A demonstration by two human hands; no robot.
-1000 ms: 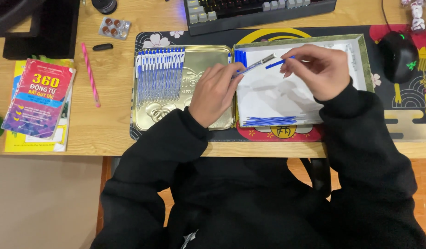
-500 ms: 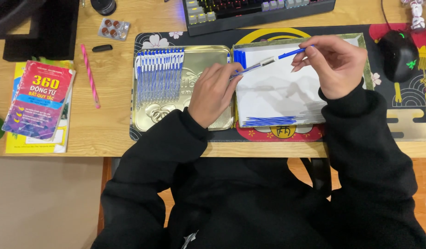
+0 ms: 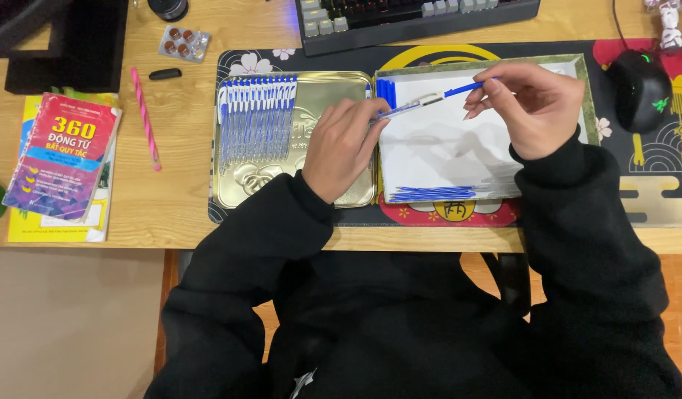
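Note:
My left hand [image 3: 343, 145] grips the white barrel end of a blue-and-white pen [image 3: 422, 102], above the seam between two trays. My right hand [image 3: 532, 103] pinches the pen's thin blue end over the white-lined tray [image 3: 586, 89]. The pen lies slanted between both hands, partly hidden by my fingers. The gold metal tray [image 3: 348, 193] on the left carries a row of several assembled blue-and-white pens [image 3: 256, 118]. A small heap of thin blue refills [image 3: 433, 193] lies at the near edge of the white-lined tray, and a few blue parts [image 3: 386, 90] stand at its far left corner.
A keyboard [image 3: 415, 18] sits at the far edge, a black mouse [image 3: 641, 89] at the right on the dark desk mat [image 3: 651, 199]. On the wooden desk at left lie a pink pencil [image 3: 145, 118], a pill blister [image 3: 183, 42], a small black cap [image 3: 165, 74] and stacked books [image 3: 60, 166].
My right hand has lifted up and away toward the far side, and the thin blue end now extends further out of the pen barrel. My left hand stayed almost still.

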